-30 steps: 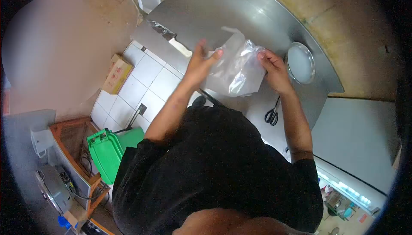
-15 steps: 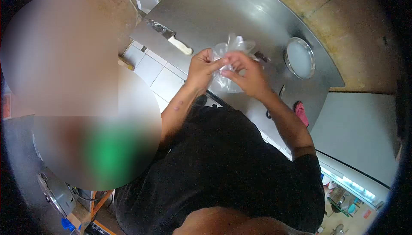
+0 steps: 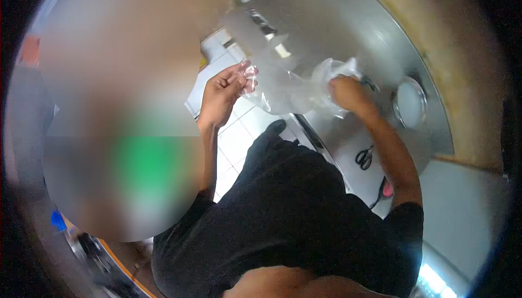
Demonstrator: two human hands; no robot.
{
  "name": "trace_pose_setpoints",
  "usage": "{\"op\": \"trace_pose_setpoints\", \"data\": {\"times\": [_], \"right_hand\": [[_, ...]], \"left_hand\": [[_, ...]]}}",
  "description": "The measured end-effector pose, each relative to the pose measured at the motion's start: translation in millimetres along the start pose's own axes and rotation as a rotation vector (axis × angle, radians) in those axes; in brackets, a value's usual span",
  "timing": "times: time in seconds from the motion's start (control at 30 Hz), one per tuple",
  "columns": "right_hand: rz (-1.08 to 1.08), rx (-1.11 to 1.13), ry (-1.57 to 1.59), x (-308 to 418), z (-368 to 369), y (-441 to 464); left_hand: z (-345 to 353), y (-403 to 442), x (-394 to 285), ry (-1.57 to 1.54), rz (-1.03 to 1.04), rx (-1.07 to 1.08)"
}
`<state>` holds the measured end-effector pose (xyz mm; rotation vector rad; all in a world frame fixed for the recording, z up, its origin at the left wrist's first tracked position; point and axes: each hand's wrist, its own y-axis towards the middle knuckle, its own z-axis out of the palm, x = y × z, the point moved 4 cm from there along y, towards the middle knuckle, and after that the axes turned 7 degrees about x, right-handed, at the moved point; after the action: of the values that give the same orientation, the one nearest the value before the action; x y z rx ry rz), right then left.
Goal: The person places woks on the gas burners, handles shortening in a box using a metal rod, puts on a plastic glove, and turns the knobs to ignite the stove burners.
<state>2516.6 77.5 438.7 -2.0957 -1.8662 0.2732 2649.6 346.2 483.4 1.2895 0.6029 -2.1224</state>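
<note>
A clear plastic bag (image 3: 291, 92) stretches between my two hands, above the near edge of the steel table. My left hand (image 3: 220, 94) pinches one end of it between thumb and fingers, out over the tiled floor. At the other end, my right hand (image 3: 350, 94) is closed on the bunched part of the plastic. Behind the bag lies a knife (image 3: 277, 44) with a pale handle, partly veiled by the plastic. Some dark thing beside my right hand is too blurred to name.
On the steel table (image 3: 337, 12) a round metal-rimmed bowl (image 3: 410, 104) stands at the right. Black-handled scissors (image 3: 364, 159) lie near my right forearm, with a pink item (image 3: 387, 188) partly hidden below. A blurred patch covers the left, where a person may stand.
My hands have moved apart, the left one leftward and the right one rightward, and the bunched plastic bag is now drawn out between them. The camera view has shifted too.
</note>
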Motion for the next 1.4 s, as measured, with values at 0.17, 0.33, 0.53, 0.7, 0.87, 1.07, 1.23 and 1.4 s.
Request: {"op": "trace_pose_setpoints", "data": {"times": [0.17, 0.33, 0.53, 0.7, 0.87, 1.07, 1.23, 1.4], "right_hand": [[-0.074, -0.469, 0.148, 8.6, -81.8, -55.0], [-0.411, -0.215, 1.155, 158.4, -48.5, -51.8], [-0.677, 0.385, 1.332, 367.1, 18.1, -59.8], [-1.043, 0.378, 1.168, 513.1, 66.3, -106.8], [-1.008, 0.952, 1.257, 684.8, 131.2, -170.3], [-1.214, 1.369, 0.959, 827.2, 170.4, -262.2], [-0.933, 1.776, 0.85, 927.1, 214.7, -284.8], [-0.864, 1.969, 0.723, 1062.8, 236.1, -275.3]], "left_hand": [[-30.5, -97.2, -3.7, 0.018, 0.028, -0.339], [-41.0, -192.0, 17.1, 0.094, 0.096, -0.566], [-39.6, -311.6, 28.5, -0.156, 0.239, -0.761], [-80.5, -457.7, 47.9, -0.271, 0.192, -0.997], [-112.0, -641.7, 51.7, -0.267, 0.398, -1.242], [-141.1, -773.0, 65.3, -0.013, 0.399, -1.492], [-181.1, -858.2, 73.7, -0.353, 0.755, -1.422], [-258.7, -940.4, 49.1, -0.467, 0.884, -1.43]]}}
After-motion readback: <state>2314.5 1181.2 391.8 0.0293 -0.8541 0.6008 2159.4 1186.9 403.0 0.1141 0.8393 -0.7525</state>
